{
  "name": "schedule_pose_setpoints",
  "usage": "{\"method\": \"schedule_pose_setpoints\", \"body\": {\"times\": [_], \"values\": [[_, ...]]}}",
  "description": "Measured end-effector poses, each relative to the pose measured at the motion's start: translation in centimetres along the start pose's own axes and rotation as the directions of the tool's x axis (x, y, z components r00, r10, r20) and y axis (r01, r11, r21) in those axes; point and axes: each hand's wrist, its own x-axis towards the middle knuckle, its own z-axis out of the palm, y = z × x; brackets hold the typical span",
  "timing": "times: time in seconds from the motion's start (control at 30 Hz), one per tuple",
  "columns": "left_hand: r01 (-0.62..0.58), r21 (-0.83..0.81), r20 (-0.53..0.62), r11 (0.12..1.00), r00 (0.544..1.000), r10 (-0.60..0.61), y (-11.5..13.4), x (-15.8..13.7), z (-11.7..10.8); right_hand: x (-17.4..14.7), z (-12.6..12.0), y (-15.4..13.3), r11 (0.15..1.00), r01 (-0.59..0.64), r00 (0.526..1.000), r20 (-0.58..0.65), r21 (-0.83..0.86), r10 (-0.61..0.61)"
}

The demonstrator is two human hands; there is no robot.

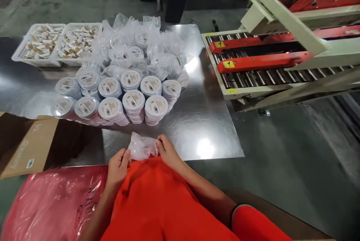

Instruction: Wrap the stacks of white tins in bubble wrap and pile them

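A small clear bubble-wrap bag (143, 147) is stretched between my two hands at the near edge of the metal table. My left hand (118, 166) pinches its left side, and my right hand (168, 151) pinches its upper right corner. Whether anything lies inside the bag I cannot tell. Just beyond it stand several stacks of round, flat discs with barcode labels (133, 100) in two rows. Behind these stacks is a heap of similar round items in bubble-wrap bags (140, 46).
Two white baskets (36, 61) of small white-and-gold pieces stand at the back left. A cardboard box (30, 147) and a pink plastic bag (59, 199) are at the near left. A roller conveyor (253, 78) with red guards adjoins the table's right side. Dark bins (178, 1) stand behind.
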Motion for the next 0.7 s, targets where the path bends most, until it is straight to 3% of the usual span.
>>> {"method": "schedule_pose_setpoints", "body": {"times": [0.1,0.23,0.33,0.47,0.53,0.6,0.63,0.67,0.7], "values": [[-0.067,-0.015,-0.023,0.998,0.998,0.066,0.5,-0.4,0.1,-0.3,0.2,-0.2,0.992,0.081,0.996,0.037,0.098,-0.085],[-0.073,-0.072,0.007,0.995,0.997,0.073,1.4,-0.9,0.6,-1.3,0.9,-0.9,0.948,0.023,0.956,0.27,0.317,-0.113],[-0.08,-0.022,0.006,0.997,0.997,0.08,1.9,-1.0,1.1,-1.7,2.4,-1.2,0.968,0.084,0.931,0.327,0.238,-0.162],[-0.26,0.038,0.04,0.965,0.965,0.259,3.4,-1.1,0.2,-1.2,2.7,-3.2,0.966,0.25,0.902,0.347,0.068,-0.258],[-0.342,0.002,0.015,0.94,0.94,0.341,4.5,-1.8,-1.3,-1.1,0.7,-5.7,0.927,0.366,0.863,0.343,0.08,-0.37],[-0.357,-0.062,-0.137,0.932,0.928,0.346,5.3,-2.7,-3.3,-0.7,-2.6,-9.2,0.874,0.469,0.829,0.278,0.128,-0.486],[-0.343,-0.088,-0.246,0.935,0.917,0.314,5.4,-3.2,-4.5,-0.2,-4.5,-11.0,0.868,0.474,0.834,0.242,0.147,-0.496],[-0.319,-0.105,-0.35,0.942,0.898,0.265,5.3,-3.5,-5.5,0.6,-6.4,-12.9,0.862,0.481,0.859,0.111,0.161,-0.5],[-0.289,-0.112,-0.433,0.951,0.875,0.215,4.8,-3.6,-6.5,1.7,-8.1,-14.8,0.888,0.422,0.906,-0.054,0.182,-0.42]]}}
